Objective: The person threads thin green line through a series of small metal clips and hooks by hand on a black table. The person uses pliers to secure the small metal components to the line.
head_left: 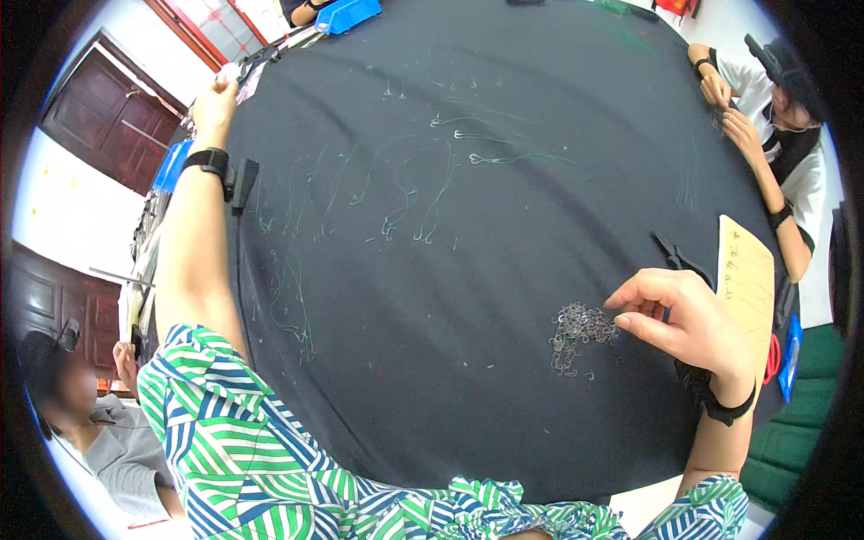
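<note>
My right hand [688, 317] is beside a pile of small dark fish hooks [580, 326] on the black tablecloth. Its thumb and forefinger are slightly apart at the pile's right edge, with no hook visible between them. My left arm stretches to the far left edge of the table. There my left hand [216, 103] has its fingers closed next to some pale papers or wrapping; what they hold is too small to make out. Hooks tied to thin green line [477, 159] lie across the far middle of the cloth, and more tied hooks [423, 238] lie nearer.
Black-handled scissors or pliers [675, 254] and a tan marked sheet of card [742, 279] lie by my right hand. Red-handled scissors [772, 357] and a blue packet [792, 358] are at the right edge. A blue tray [349, 14] stands far back. Other people sit around the black table [432, 405].
</note>
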{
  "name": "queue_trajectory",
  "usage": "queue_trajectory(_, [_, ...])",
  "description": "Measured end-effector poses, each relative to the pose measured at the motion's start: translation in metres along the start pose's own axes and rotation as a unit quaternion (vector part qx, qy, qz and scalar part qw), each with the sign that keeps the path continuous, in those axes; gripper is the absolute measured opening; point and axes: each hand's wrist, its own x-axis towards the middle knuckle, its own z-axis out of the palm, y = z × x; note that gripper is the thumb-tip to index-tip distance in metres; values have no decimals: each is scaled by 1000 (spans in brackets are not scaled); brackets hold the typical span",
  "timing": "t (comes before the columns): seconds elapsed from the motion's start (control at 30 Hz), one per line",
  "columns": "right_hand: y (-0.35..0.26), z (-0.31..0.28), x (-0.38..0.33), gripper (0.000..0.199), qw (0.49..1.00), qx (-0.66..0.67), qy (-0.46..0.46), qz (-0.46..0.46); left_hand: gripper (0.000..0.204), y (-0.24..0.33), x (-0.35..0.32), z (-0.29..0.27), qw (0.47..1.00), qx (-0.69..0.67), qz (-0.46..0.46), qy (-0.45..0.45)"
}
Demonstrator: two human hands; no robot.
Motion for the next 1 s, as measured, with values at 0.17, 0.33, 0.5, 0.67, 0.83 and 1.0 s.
queue_trajectory(0.17, [0, 0, 1, 16, 1000, 4, -2, -17, 31, -52, -25, 36, 992, 46, -35, -114])
queue_trajectory(0.33, [-4, -5, -4, 16, 1000, -11, 9, -15, 24, -28, -55, 42, 940, 66, -76, -326])
queue_trajectory(0.5, [-10, -5, -5, 18, 999, -15, -6, -32, 31, -11, -46, -15, 909, 258, -13, -327])
queue_trajectory(0.67, [3, -13, -14, 21, 995, -98, 14, 26, 38, 83, -98, -54, 912, 177, 108, -355])
queue_trajectory(0.83, [24, -31, -9, 24, 955, -273, 86, 77, 30, 164, -206, -130, 861, -42, 266, -432])
queue_trajectory(1.0, [86, -70, -32, 19, 885, -377, 241, 130, 30, 245, -302, -201, 738, -207, 429, -478])
